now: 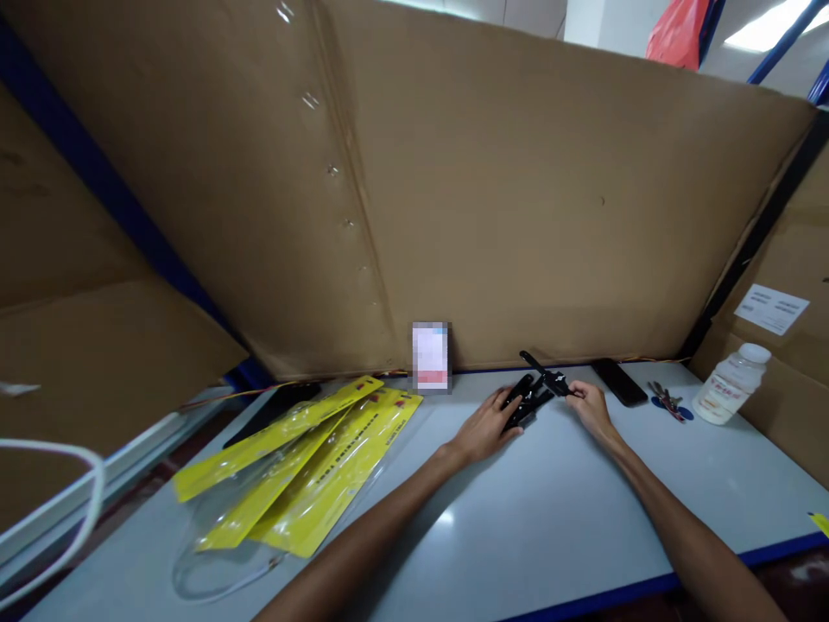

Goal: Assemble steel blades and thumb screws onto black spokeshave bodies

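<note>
Near the back of the table, my left hand (483,429) is palm down, its fingers curled over a group of black clamp-like tools (532,403). The fingers partly hide these tools, so their exact shape is hard to make out. To their right, my right hand (591,409) pinches the end of another black clamp-like tool (552,378) between thumb and fingers. This one is tilted, with a long thin end pointing up and left, close above the group under my left hand.
Yellow cards in clear plastic packaging (337,471) lie fanned out at left. A lit, blurred screen (431,356) leans against the cardboard wall (492,190). At right are a black phone (620,383), keys (667,397) and a white bottle (731,384). A white cable (97,484) loops at far left.
</note>
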`<state>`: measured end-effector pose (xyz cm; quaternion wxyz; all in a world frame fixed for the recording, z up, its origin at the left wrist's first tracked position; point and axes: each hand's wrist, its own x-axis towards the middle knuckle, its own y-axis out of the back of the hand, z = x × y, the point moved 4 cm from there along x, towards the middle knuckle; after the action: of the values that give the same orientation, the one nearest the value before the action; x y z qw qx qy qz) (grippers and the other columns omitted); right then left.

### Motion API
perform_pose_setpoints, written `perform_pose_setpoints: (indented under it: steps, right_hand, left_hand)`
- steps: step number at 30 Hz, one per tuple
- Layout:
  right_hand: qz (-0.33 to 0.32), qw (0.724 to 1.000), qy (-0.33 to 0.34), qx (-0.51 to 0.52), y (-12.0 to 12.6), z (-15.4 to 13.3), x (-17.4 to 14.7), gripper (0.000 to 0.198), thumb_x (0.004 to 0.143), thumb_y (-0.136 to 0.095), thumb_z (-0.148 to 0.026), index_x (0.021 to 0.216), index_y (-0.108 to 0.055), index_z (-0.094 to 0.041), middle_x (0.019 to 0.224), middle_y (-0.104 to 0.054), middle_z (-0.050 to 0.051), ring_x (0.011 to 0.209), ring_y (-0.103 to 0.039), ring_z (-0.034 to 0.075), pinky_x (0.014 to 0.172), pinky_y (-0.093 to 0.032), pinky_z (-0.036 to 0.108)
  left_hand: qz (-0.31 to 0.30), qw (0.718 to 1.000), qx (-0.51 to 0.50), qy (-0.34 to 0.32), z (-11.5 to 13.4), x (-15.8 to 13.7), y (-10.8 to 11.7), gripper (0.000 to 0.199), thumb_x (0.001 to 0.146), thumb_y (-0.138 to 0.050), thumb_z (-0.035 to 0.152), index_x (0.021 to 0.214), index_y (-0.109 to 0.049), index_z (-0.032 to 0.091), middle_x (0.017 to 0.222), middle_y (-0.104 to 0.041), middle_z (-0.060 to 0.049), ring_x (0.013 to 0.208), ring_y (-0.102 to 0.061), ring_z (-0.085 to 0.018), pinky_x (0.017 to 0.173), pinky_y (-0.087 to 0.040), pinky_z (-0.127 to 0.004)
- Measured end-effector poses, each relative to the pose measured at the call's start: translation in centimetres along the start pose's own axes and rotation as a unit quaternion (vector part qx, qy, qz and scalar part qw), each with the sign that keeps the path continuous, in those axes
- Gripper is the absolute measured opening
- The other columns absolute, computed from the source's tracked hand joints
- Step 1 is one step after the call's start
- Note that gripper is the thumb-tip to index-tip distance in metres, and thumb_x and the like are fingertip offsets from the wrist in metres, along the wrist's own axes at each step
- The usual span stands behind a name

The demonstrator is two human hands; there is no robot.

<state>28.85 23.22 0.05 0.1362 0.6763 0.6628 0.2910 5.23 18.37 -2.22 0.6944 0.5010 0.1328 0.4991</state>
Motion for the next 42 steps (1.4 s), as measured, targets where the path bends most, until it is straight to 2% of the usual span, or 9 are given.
perform_pose_setpoints:
  steps: [8, 11, 15, 17, 23, 27, 30, 34, 42]
  right_hand:
    - [-0.087, 0.989, 0.013, 0.120, -0.2, -2.1, -1.6, 0.018, 0.057, -0.047, -0.038, 0.059, -0.036, -0.024, 0.057, -0.031, -0.005, 0.057, -0.031, 0.013, 0.054, -0.026, 0.025]
    - [-0.168, 0.975, 0.029, 0.146, -0.9, -3.6, -3.1, 0.017, 0.054, -0.051, -0.035, 0.057, -0.040, -0.022, 0.058, -0.035, -0.004, 0.059, -0.034, 0.014, 0.056, -0.028, 0.026]
    - [-0.360, 0.921, 0.058, 0.140, -3.3, -5.4, -6.0, 0.009, 0.059, -0.050, -0.027, 0.059, -0.044, -0.021, 0.058, -0.038, -0.005, 0.060, -0.035, 0.013, 0.057, -0.027, 0.026]
    - [-0.399, 0.909, 0.068, 0.101, -4.0, -5.7, -7.0, 0.008, 0.058, -0.048, -0.023, 0.059, -0.040, -0.021, 0.056, -0.033, -0.006, 0.057, -0.031, 0.012, 0.054, -0.022, 0.026]
    - [-0.380, 0.907, 0.157, -0.087, -3.7, -6.0, -7.8, 0.013, 0.061, -0.048, -0.011, 0.060, -0.039, -0.021, 0.057, -0.026, -0.007, 0.058, -0.027, 0.012, 0.056, -0.020, 0.028]
    - [-0.388, 0.899, 0.177, -0.103, -3.7, -7.1, -8.2, 0.016, 0.061, -0.048, -0.007, 0.066, -0.048, -0.022, 0.059, -0.042, -0.005, 0.060, -0.041, 0.015, 0.061, -0.029, 0.028]
    - [-0.362, 0.910, 0.197, -0.050, -3.1, -9.0, -7.6, 0.032, 0.066, -0.049, -0.007, 0.090, -0.058, -0.025, 0.085, -0.063, 0.001, 0.080, -0.058, 0.020, 0.073, -0.041, 0.032]
    - [-0.308, 0.923, 0.222, -0.063, -3.5, -10.9, -7.5, 0.004, 0.094, -0.052, -0.025, 0.089, -0.053, -0.025, 0.090, -0.064, 0.004, 0.087, -0.060, 0.023, 0.078, -0.046, 0.036]
    - [-0.226, 0.910, 0.309, -0.158, -6.8, -9.4, -10.5, 0.016, 0.101, -0.049, -0.026, 0.085, -0.052, -0.025, 0.086, -0.063, 0.005, 0.082, -0.059, 0.025, 0.076, -0.048, 0.042]
  left_hand:
    - [0.110, 0.975, -0.188, 0.039, 2.4, -0.1, 1.6, 0.035, 0.099, -0.054, 0.042, 0.124, -0.063, 0.020, 0.146, -0.054, -0.018, 0.142, -0.045, -0.034, 0.119, -0.033, -0.058]
    - [0.059, 0.880, -0.434, 0.184, 2.4, -3.5, 1.8, 0.050, 0.099, -0.042, 0.061, 0.111, -0.062, 0.016, 0.095, -0.072, -0.015, 0.090, -0.073, -0.030, 0.079, -0.060, -0.050]
    - [-0.130, 0.717, -0.624, 0.281, 3.4, -7.2, 1.7, 0.063, 0.092, -0.043, 0.075, 0.104, -0.057, 0.015, 0.081, -0.074, -0.013, 0.060, -0.072, -0.023, 0.052, -0.054, -0.033]
    - [-0.208, 0.688, -0.642, 0.265, 4.2, -7.8, 2.2, 0.062, 0.086, -0.053, 0.078, 0.101, -0.055, 0.017, 0.076, -0.074, -0.011, 0.048, -0.066, -0.019, 0.044, -0.048, -0.027]
    - [-0.307, 0.745, -0.547, 0.226, 5.3, -8.3, 2.7, 0.058, 0.080, -0.064, 0.077, 0.091, -0.048, 0.023, 0.058, -0.063, 0.004, 0.036, -0.049, -0.011, 0.041, -0.040, -0.024]
    - [-0.259, 0.816, -0.453, 0.249, 5.6, -8.9, 2.1, 0.048, 0.089, -0.057, 0.069, 0.081, -0.044, 0.024, 0.047, -0.043, 0.011, 0.034, -0.037, -0.007, 0.039, -0.031, -0.021]
    - [-0.210, 0.821, -0.459, 0.266, 5.7, -9.4, 1.7, 0.040, 0.095, -0.051, 0.061, 0.081, -0.042, 0.023, 0.049, -0.041, 0.011, 0.035, -0.035, -0.007, 0.040, -0.030, -0.021]
    - [-0.132, 0.831, -0.468, 0.270, 5.5, -9.7, 1.4, 0.030, 0.096, -0.050, 0.051, 0.088, -0.045, 0.022, 0.052, -0.040, 0.011, 0.039, -0.033, -0.008, 0.043, -0.028, -0.022]
    - [-0.048, 0.910, -0.360, 0.201, 5.5, -9.3, 1.8, 0.029, 0.096, -0.051, 0.036, 0.116, -0.060, 0.017, 0.113, -0.070, -0.012, 0.102, -0.062, -0.026, 0.090, -0.048, -0.037]
